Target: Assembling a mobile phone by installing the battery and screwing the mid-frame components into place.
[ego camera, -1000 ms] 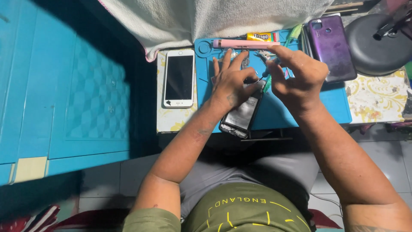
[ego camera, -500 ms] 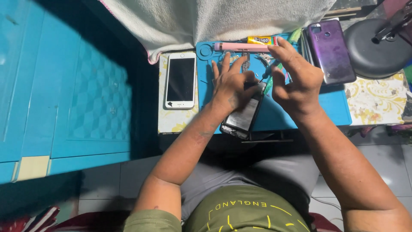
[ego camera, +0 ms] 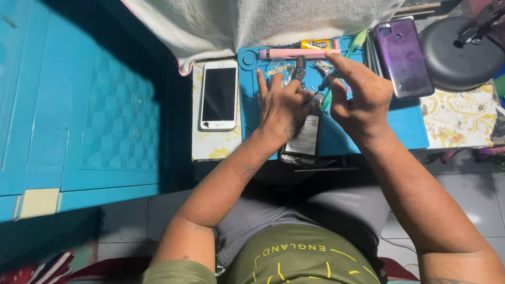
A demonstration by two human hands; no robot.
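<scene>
Opened phone [ego camera: 304,138]: lies on the blue mat [ego camera: 368,131] at the near edge of the tabletop [ego camera: 463,126], its near end overhanging that edge. The back cover is off and the insides show, so opening appears done; closing it up is judged still to come.
Long axis: runs from about 6 o'clock to 12 o'clock, leaning slightly towards 1; the far end sits under the fingers, the near end points at the person's lap.
Left hand [ego camera: 281,105]: pressed on the far half of the opened phone, fingers spread, steadying it rather than clenched around it.
Right hand [ego camera: 360,97]: raised just at 3 o'clock of the phone's far end, thumb and fingers curved as if pinching something small; whether it holds a part or tool cannot be told.
White phone [ego camera: 219,94]: whole, screen up, at 9 o'clock of the left hand, off the mat.
Small parts [ego camera: 300,68]: scattered at 12 o'clock of the hands, still outside the phone.
Pink tool [ego camera: 300,53]: lies crosswise along the mat's far edge.
Purple cover [ego camera: 402,55]: at 1 o'clock of the right hand, apart from the opened phone.
Black round base [ego camera: 460,52]: far right.
White cloth [ego camera: 252,21]: farthest, draped along the back.
</scene>
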